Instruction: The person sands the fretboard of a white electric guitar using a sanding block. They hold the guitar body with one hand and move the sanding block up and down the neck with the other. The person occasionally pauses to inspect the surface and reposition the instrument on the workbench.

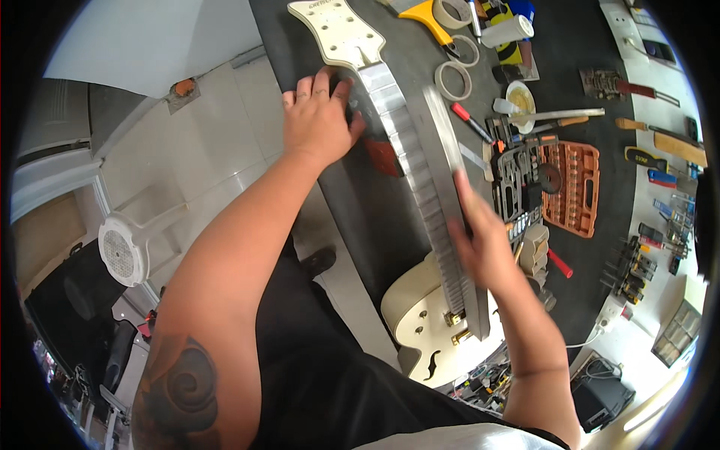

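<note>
A cream electric guitar (420, 304) lies face up, its headstock (337, 30) at the far end and its body with an f-hole near me. Silver-grey strips cover the fretboard (401, 139). My right hand (480, 240) grips a long straight metal bar (442, 139), blurred in part, which lies lengthwise along the neck's right side and reaches down over the body. Just below the headstock, my left hand (319, 120) rests with fingers spread against a dark block (367, 112) under the neck. Its fingertips are partly hidden.
Tape rolls (453, 81), a red-capped marker (471, 121) and a yellow-handled scraper (427, 19) lie right of the neck. Beyond them sit an orange socket case (571, 187) and a white bowl (520, 97). Tools hang on the right wall; a white stool (124, 251) stands at left.
</note>
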Motion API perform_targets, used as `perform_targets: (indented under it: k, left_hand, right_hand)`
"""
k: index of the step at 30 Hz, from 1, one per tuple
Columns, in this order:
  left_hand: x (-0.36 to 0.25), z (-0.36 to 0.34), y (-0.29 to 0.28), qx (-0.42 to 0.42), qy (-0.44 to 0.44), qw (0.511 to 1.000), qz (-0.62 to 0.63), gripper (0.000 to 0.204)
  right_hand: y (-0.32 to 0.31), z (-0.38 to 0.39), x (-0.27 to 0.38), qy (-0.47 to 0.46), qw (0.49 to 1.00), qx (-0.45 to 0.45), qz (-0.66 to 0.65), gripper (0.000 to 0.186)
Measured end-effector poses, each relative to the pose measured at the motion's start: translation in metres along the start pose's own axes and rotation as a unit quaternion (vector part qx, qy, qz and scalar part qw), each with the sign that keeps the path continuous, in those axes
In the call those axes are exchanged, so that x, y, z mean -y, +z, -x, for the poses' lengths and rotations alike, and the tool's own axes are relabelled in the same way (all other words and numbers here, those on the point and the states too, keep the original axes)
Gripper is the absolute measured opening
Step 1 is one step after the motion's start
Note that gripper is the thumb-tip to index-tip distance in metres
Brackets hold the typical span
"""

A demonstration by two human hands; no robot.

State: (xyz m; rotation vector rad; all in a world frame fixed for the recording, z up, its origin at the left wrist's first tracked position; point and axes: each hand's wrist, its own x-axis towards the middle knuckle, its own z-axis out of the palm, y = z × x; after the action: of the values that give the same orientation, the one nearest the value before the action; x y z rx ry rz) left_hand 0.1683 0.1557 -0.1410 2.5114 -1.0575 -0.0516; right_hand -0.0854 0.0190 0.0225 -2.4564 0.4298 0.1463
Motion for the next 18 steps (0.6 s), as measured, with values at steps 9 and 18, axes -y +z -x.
perform_targets:
  k: [9,18]
  left_hand:
    - [-0.007,-0.005,0.003,-0.021,0.014,1.000,0.011,0.057]
    - [-0.003,0.001,0.002,-0.003,0.001,1.000,0.006,0.061]
  right_hand:
    - [-0.004,-0.171,0.023,-0.047,0.998,-0.029,0.008,0.076]
    - [0.001,0.022,0.004,-0.006,1.000,0.007,0.001,0.086]
